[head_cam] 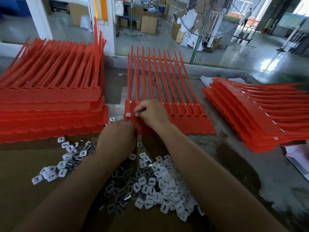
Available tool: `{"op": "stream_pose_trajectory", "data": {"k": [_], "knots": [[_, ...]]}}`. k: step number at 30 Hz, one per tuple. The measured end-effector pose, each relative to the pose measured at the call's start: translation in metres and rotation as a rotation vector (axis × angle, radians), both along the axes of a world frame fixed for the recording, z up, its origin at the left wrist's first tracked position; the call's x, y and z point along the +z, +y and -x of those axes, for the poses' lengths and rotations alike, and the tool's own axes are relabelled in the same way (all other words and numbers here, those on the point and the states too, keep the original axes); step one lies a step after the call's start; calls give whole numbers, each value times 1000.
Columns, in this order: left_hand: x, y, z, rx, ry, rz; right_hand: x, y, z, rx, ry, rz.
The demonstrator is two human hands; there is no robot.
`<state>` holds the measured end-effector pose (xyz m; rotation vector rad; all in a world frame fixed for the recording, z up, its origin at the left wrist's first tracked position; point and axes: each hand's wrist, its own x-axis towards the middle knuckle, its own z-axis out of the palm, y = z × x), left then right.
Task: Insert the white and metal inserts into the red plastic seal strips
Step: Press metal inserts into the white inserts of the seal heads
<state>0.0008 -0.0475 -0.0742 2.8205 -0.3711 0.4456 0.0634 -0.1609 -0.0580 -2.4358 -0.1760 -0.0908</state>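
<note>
One insert (137, 114), pinched by right hand (151, 113), touches strip (192, 125).

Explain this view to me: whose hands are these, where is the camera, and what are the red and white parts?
No machine here: a person works bare-handed, and the picture comes from a camera on their head, looking down. In the middle lies a red seal strip sheet, tails pointing away. The right hand pinches a white insert at its second socket; the leftmost socket is filled, those further right look empty. The left hand rests at the sheet's near edge, fingers hidden. Loose inserts lie heaped on cardboard in front. More red sheets sit in a left stack and a right stack.
</note>
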Motion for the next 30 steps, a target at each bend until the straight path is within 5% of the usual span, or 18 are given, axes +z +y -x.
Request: {"op": "stream_pose_trajectory", "data": {"k": [14,30], "knots": [[0,0,2,0,-6,6,12,5,-21,-141,276,6],[0,0,2,8,11,-1,7,-1,-17,-45,212,10]]}}
